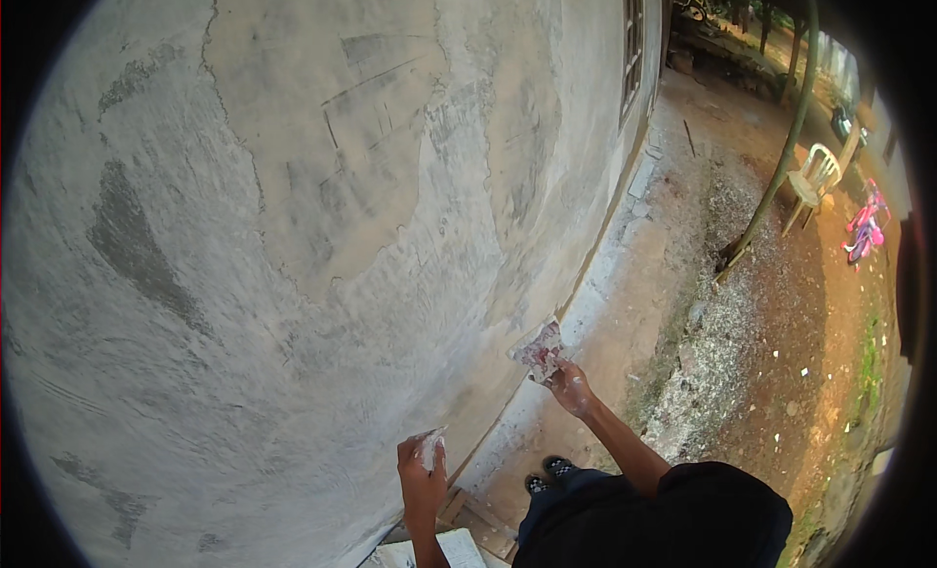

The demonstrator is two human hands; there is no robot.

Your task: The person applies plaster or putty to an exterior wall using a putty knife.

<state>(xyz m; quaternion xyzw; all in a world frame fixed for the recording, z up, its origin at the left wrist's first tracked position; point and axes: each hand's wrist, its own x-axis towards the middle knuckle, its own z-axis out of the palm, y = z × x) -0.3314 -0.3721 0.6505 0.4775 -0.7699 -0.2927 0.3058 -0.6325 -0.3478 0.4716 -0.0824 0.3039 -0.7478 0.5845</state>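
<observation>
A wall (371, 344) with patchy grey-and-beige plaster fills the left and middle of the view. My right hand (572, 386) grips a flat scraper (539, 349), its broad face smeared with white and reddish patches. The scraper is close to the wall's lower part; contact cannot be made out. White smears mark the fingers of that hand. Lower and further left, my left hand (421, 473) is closed around a small white-smeared flat piece (432, 449), held in front of the wall. The fingers partly cover it, so its exact kind does not show.
Below my left hand lie a white-topped board (454, 548) and wooden pieces (483, 522). A white-spattered ledge (590, 300) follows the wall's foot. To the right stand a thin leaning pole (776, 182), a plastic chair (815, 178) and a pink toy (866, 222) on bare earth.
</observation>
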